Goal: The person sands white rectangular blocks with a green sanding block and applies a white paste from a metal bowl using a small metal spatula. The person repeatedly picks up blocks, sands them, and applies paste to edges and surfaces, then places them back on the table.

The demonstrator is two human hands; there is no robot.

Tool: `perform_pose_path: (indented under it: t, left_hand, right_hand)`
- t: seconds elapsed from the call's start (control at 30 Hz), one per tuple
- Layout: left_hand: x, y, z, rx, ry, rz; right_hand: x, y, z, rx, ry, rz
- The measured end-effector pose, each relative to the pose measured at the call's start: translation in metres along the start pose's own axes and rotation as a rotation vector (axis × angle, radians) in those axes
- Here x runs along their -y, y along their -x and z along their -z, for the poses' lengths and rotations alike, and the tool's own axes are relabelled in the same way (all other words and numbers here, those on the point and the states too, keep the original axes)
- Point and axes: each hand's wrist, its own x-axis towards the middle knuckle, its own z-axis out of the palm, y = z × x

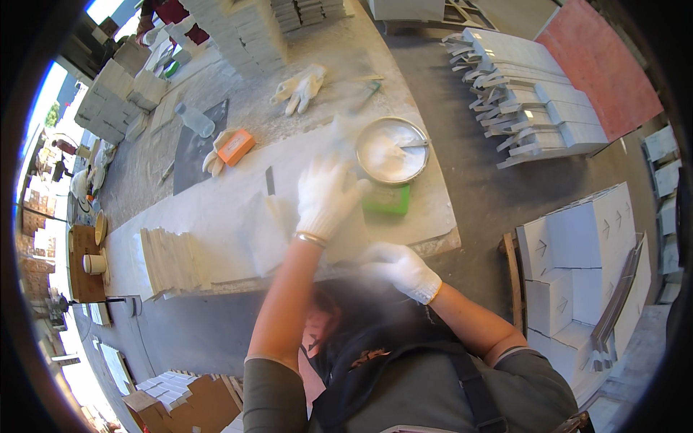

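My left hand (326, 198), in a white knit glove, is over the pale worktable, left of a round metal bowl (371, 173) of white paste or powder. Its fingers are smeared by motion, and so is a pale shape just beyond them. Nearer the table's front edge is my right hand (406, 272), also gloved. Blur hides its fingertips and anything in them. In the bowl rests a scraper-like tool (415, 143). A green block (388, 200) sits at the bowl's near side. Left of my left hand lies a blurred whitish sheet or slab (258, 234).
An orange box (236, 147), a clear plastic bottle (195, 120) and a spare white glove (300, 88) lie farther back. Pale strips (170, 261) are stacked at the left. White cartons (577, 260) stand right of the table; strapped bundles (530, 94) are beyond.
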Motion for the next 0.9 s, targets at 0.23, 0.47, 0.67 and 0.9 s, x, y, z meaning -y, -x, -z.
perform_pose_path:
  t: [0.23, 0.47, 0.67, 0.9]
  left_hand:
    - [0.01, -0.002, -0.006, -0.151, 0.036, -0.089]
    - [0.013, 0.004, -0.004, -0.168, 0.768, 0.237]
    - [0.024, 0.012, -0.013, -0.269, 1.239, 0.293]
    - [0.024, 0.015, -0.011, -0.28, 1.411, 0.305]
  right_hand:
    - [0.013, -0.002, -0.003, -0.082, 0.174, 0.071]
    - [0.051, 0.013, -0.012, -0.148, 0.733, 0.555]
    - [0.075, 0.012, -0.005, -0.013, 0.389, 0.273]
    - [0.091, -0.056, 0.0, -0.112, 0.34, 0.277]
